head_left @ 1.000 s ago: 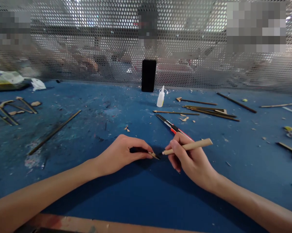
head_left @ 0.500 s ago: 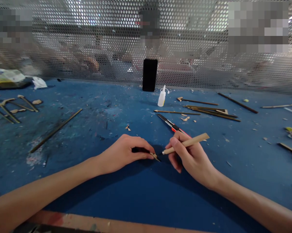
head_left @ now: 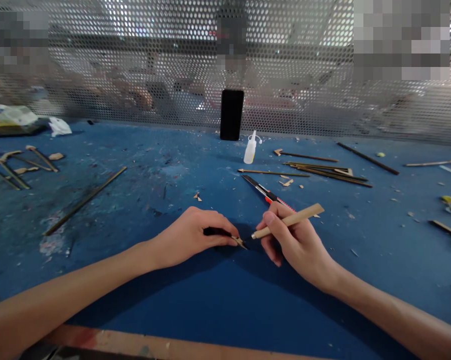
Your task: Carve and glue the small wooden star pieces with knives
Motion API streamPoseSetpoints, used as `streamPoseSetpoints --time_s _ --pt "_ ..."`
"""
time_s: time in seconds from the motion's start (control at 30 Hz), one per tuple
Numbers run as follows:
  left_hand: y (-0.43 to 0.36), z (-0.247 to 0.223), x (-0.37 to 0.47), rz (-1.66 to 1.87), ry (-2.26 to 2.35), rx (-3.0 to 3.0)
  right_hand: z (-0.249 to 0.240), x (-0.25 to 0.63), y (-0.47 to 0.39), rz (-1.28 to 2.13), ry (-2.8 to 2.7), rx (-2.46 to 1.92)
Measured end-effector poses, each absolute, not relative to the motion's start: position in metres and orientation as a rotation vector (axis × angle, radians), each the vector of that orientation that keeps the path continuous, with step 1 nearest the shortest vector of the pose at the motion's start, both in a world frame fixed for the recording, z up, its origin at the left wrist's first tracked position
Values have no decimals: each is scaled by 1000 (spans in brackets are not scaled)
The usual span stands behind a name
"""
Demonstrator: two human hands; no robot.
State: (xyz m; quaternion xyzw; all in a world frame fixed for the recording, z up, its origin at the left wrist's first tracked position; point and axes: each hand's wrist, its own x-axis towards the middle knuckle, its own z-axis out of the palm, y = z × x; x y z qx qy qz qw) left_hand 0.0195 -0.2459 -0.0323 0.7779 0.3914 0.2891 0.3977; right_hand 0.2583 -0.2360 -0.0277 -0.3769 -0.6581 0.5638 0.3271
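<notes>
The step in hand appeared to be close work on a small wooden piece (head_left: 239, 242), which lay in front of the middle of the desk (head_left: 217, 300), toward its near edge. Both hands were grasping: the left hand (head_left: 191, 237) pinched the piece between thumb and fingers, and the right hand (head_left: 295, 240) gripped a wooden-handled tool (head_left: 295, 218) like a pen, its dark tip just beside the piece; whether they touched could not be told. The next move seemed to call for a firm pinch and a tip guided clear of the fingertips. Counted, there were one piece, one tool, one utility knife (head_left: 262, 188) beyond the right hand, and, toward the far edge, one phone (head_left: 232, 115) and one bottle (head_left: 250, 150). One lone stick (head_left: 86, 201) lay toward the left edge; the bundled sticks (head_left: 332, 174) at right overlapped too much to count.
</notes>
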Motion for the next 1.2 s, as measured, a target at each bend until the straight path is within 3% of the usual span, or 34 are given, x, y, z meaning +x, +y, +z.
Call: streamPoseSetpoints --time_s 0.5,0.77,1.2 --pt "-250 -35 20 808 919 2167 -28 260 -238 1423 -1840 -1020" --pt "-253 -33 4 908 928 2792 -28 263 -241 879 -2014 -1062" --pt "-270 -25 18 697 971 3267 -27 262 -239 1070 -2291 -1058"
